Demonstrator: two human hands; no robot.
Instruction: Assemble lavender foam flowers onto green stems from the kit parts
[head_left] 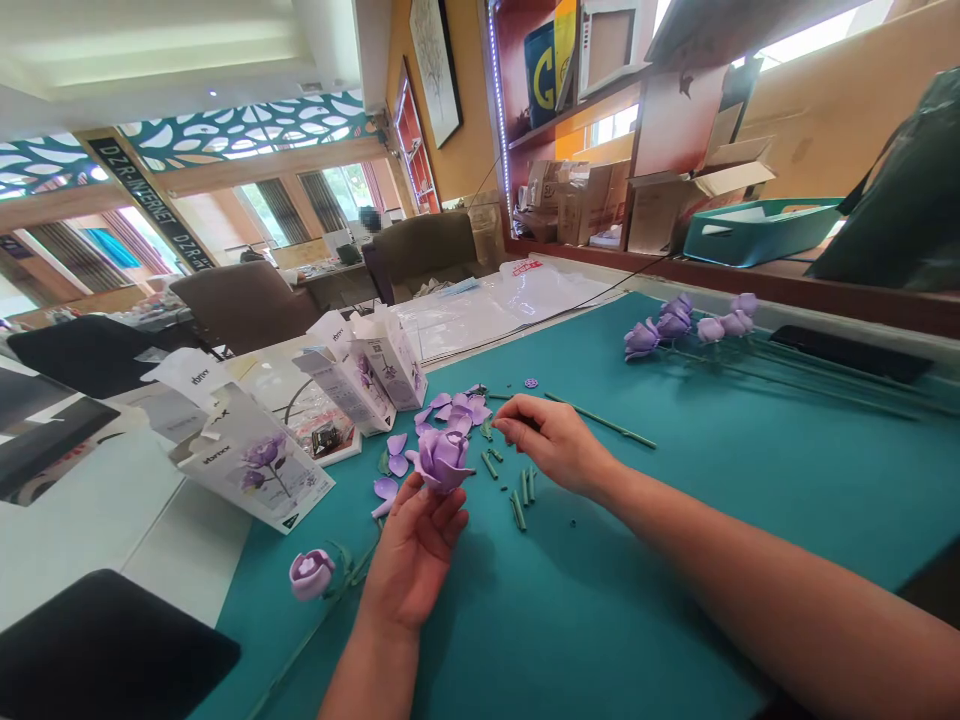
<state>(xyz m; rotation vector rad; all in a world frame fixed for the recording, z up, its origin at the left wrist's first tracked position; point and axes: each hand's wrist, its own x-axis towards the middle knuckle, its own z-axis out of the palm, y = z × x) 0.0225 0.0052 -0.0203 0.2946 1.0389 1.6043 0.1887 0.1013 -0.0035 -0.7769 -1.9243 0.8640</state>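
Over the teal desk (675, 520), my left fingers (450, 515) clasped a purple flower (442, 455); my right fingers (517, 428) curled by loose petals (454, 408), grasp unclear. Behind stood chairs (240, 300).

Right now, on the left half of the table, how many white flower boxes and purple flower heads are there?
White flower boxes: 3
Purple flower heads: 2, one in the left hand, one on the mat
Total: 5

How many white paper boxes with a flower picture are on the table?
3. The first box lies left of the purple flower in the left hand; the second box and third box stand farther back. More may be hidden.
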